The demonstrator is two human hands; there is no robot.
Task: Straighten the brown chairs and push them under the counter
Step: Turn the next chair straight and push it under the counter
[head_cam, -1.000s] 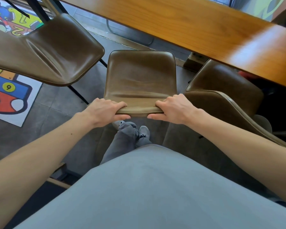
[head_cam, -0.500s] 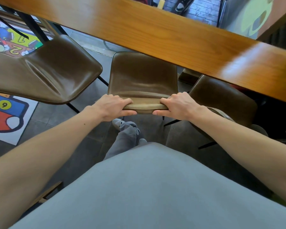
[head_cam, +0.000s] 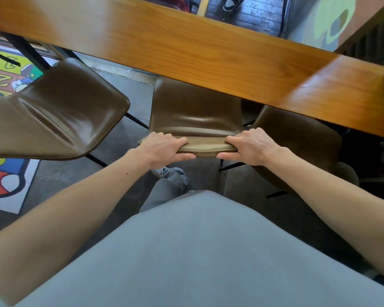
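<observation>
The wooden counter (head_cam: 208, 52) runs across the top of our view. The middle brown chair (head_cam: 195, 114) stands square to it, with the front of its seat under the counter's near edge. To its left a second brown chair (head_cam: 53, 120) is turned at an angle and stands out from the counter. To the right a third (head_cam: 297, 138) is partly tucked under.

We judge the seat shell stiff and its smooth, leather-like cover a little slippery. The thin dark legs look light enough to slide, though they may catch on the floor. The top edge of the backrest seems the best place to hold, one hand near each corner so the chair goes in straight. Our left hand (head_cam: 162, 149) and right hand (head_cam: 251, 147) grip that edge, fingers curled over its top and thumbs pressed against the near side.
</observation>
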